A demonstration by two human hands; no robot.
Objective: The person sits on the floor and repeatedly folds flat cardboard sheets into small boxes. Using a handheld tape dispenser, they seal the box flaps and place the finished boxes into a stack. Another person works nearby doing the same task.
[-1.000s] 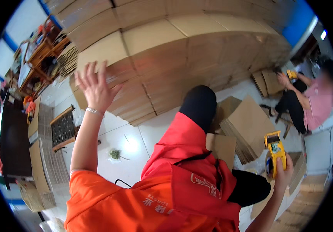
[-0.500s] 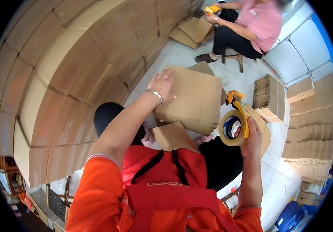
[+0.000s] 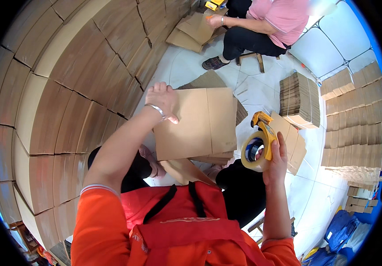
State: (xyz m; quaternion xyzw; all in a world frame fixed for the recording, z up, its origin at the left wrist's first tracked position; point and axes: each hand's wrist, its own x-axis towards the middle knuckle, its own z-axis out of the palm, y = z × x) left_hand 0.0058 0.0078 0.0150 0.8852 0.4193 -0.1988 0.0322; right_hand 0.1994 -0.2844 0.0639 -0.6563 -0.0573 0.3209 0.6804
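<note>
Taking the cardboard sheet (image 3: pixel 199 122) as the middle of the dial, with twelve away from the body, the left grip (image 3: pixel 160 102) sits at its ten o'clock corner, grasping it with fingers curled at the edge and the thumb laid along the upper face. The sheet lies in front of the person, a crease running across it from half past twelve to half past five, above a pile of cardboard (image 3: pixel 219 158) that shows at its near edge; whether it is lifted clear cannot be told. At four o'clock the right grip (image 3: pixel 276 163) is clenched around a yellow tape dispenser (image 3: pixel 268 138), whose tape roll (image 3: pixel 257 166) faces the sheet, the two standing apart. Toward six o'clock are the person's red apron (image 3: pixel 177 228) and, nearer the sheet, a bent cardboard piece (image 3: pixel 184 171) between the legs. A tall wall of cartons (image 3: pixel 66 111) fills the nine o'clock side. At one o'clock a co-worker (image 3: pixel 279 22) in a pink top sits on a low wooden stool (image 3: pixel 258 62). Just before three stands a strapped bundle (image 3: pixel 299 101), with stacked flat cardboard (image 3: pixel 355 119) beyond it; blue cloth (image 3: pixel 341 230) lies far out at four.
</note>
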